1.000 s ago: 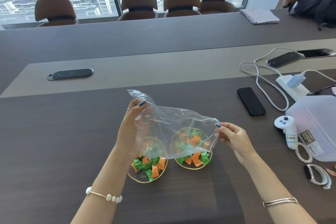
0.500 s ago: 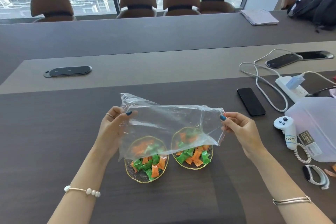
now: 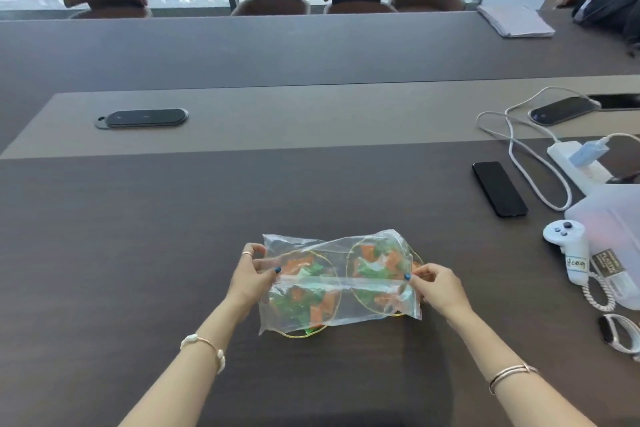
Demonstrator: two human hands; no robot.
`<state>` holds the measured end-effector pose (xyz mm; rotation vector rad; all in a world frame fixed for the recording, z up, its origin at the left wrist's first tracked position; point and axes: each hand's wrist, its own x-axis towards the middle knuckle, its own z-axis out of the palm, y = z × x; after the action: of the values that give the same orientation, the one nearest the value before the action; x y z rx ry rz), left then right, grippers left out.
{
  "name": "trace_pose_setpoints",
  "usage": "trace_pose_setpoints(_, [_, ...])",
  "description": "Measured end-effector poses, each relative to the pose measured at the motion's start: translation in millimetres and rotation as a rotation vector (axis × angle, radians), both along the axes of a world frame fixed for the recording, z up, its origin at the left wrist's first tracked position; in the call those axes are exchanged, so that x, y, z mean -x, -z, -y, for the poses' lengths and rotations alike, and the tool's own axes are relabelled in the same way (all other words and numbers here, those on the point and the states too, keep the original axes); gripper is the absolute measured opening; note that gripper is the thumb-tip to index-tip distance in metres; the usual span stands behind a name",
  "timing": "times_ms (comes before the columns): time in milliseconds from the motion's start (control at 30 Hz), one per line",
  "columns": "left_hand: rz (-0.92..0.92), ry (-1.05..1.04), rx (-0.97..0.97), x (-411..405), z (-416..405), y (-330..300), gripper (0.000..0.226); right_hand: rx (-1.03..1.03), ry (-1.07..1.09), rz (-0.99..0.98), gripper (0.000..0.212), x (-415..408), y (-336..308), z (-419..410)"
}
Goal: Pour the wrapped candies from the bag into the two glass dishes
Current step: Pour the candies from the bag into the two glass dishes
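An empty clear plastic bag [image 3: 341, 250] is stretched flat between my hands, low over both glass dishes. My left hand [image 3: 250, 276] pinches its left edge and my right hand [image 3: 437, 288] pinches its right edge. Through the plastic I see the left glass dish [image 3: 294, 334] and the right glass dish [image 3: 417, 256], each gold-rimmed and filled with orange and green wrapped candies [image 3: 372, 260]. The dishes stand side by side on the dark table [image 3: 138, 253].
To the right lie a black phone [image 3: 499, 188], a white controller [image 3: 568, 250], a translucent plastic box [image 3: 613, 236], a wristband [image 3: 616, 333] and a white power strip [image 3: 575, 163] with cables. A black pad [image 3: 143, 118] lies far left. Chairs line the far side.
The bag has been brought down from an upright spread and laid low and flat over the two dishes. Both hands moved down with it, still pinching its edges.
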<state>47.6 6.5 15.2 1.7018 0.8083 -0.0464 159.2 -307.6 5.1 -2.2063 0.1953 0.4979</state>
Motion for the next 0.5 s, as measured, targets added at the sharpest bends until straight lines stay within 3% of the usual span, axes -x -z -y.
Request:
trace_pose_setpoints(133, [-0.044,0.096,-0.207,3.5,4.3,3.2,0.032,0.139,-0.031,0.058,0.011,5.2,2.8,-3.0])
trace_pose_setpoints(233, [-0.011,0.113,-0.259,0.5,7.2,5.6,0.033,0.213,-0.038,0.059,0.011,2.7,1.1,-5.1])
trace_pose_setpoints(367, [0.075,0.057,-0.163,-3.7,10.7,1.6,0.032,0.227,-0.014,0.013,0.009,-0.6,-3.4,-4.5])
trace_pose_setpoints(500, [0.180,0.005,0.010,-7.8,9.2,-6.4,0.032,0.090,0.069,-0.009,0.010,-1.1,-7.7,-1.1])
